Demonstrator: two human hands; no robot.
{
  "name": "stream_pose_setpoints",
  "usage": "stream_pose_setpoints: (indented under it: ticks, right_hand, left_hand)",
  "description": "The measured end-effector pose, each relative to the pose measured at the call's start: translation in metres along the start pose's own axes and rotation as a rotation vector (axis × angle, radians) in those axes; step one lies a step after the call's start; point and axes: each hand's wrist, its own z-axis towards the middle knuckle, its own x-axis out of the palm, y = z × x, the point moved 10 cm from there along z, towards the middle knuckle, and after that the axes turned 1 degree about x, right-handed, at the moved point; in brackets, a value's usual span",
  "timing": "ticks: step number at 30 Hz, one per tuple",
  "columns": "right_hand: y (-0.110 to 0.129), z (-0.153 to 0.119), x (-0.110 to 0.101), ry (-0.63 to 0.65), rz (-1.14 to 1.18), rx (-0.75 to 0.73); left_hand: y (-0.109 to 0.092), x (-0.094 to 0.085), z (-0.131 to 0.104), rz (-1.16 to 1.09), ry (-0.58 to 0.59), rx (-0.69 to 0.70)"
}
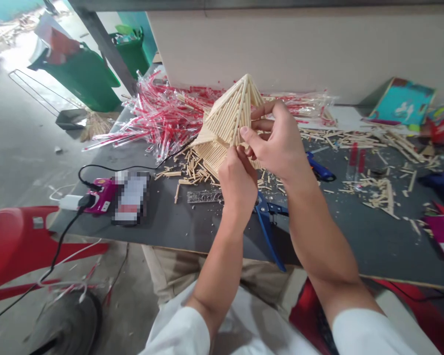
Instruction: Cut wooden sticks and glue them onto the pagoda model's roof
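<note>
Model of pale sticks, at the fingertips of both hands, above the bench. Left hand: thumb and forefinger pinched together at the model's lower edge; anything between the tips is hidden. Right hand: thumb and fingers curled, partly spread, tips at the right side of the peak; whether they grip or only steady it is unclear.

Done, as far as visible: a peaked upper part with closely laid sticks on the faces in view, and a lower sloping layer left of the left fingers. Judged well advanced, since the overall form stands. Remaining: the side behind the right fingers and the underside are out of sight, so completeness there is unverified; the lower edge at the left fingertips is probably the spot being worked.

Stock: loose sticks below-left of the fingers. Cutter nearer the body than the fingers, glue gun to their right.
</note>
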Motion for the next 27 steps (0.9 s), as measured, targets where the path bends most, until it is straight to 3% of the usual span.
stream_pose_setpoints:
  ticks: [13,27]
  right_hand:
    - [0.004,0.0,0.0,-0.013,-0.06,-0.061]
    - [0.009,-0.003,0.0,-0.012,-0.098,-0.035]
  left_hand:
    - [-0.006,-0.001,0.006,0.036,0.061,-0.039]
    - [0.01,0.001,0.012,-0.07,0.132,-0.198]
